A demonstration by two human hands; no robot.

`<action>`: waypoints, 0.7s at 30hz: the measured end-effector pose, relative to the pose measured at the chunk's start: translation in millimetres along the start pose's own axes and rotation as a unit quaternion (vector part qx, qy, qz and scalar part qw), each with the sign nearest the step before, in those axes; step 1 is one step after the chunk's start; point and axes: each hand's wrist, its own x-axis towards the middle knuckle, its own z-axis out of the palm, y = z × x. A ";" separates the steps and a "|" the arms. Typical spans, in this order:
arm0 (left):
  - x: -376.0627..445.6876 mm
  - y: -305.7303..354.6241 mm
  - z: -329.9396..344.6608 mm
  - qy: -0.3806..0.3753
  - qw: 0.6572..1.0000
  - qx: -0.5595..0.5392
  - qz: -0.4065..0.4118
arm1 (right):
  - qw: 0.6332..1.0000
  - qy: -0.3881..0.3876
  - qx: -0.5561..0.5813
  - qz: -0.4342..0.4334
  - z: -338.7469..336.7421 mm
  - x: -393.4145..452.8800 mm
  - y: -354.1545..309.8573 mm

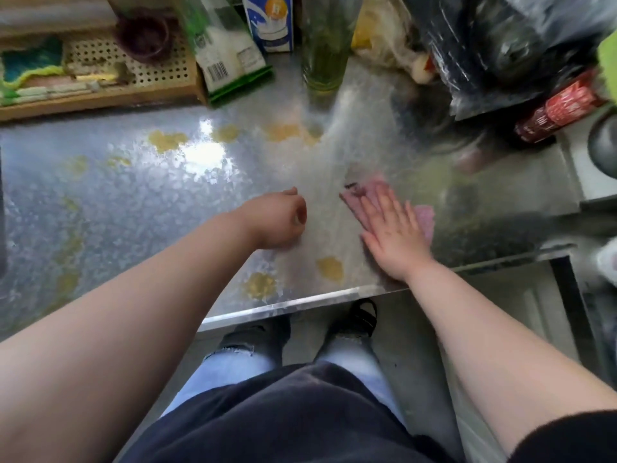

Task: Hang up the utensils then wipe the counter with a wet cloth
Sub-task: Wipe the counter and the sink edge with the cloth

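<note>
A shiny metal counter fills the middle of the view, dotted with several yellowish stains such as one near the front edge. My right hand lies flat, fingers spread, pressing a pink cloth onto the counter at the right. The cloth shows beyond my fingertips and at my hand's right side. My left hand rests on the counter just left of it, curled into a loose fist with nothing visible in it. No utensils are in view.
At the back stand a wooden perforated tray with cloths, a green-and-white bag, a milk carton, a green glass bottle, a black plastic bag and a red packet. The counter's front edge is above my feet.
</note>
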 end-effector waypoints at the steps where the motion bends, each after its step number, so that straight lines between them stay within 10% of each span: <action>1: -4.3 -5.3 1.4 0.008 1.000 0.008 0.006 | 0.998 0.005 0.016 0.065 0.9 -8.3 18.4; 7: -16.2 -21.3 14.7 -0.033 0.984 0.174 0.021 | 0.941 0.071 0.108 0.313 7.8 -13.4 -17.8; 15: -16.9 -13.5 15.8 -0.055 0.965 0.255 0.024 | 0.975 0.031 0.148 0.165 33.6 -26.0 -196.8; 21: -20.2 -13.2 17.8 -0.075 0.966 0.246 0.022 | 0.977 0.068 0.111 0.171 36.1 -40.6 -121.1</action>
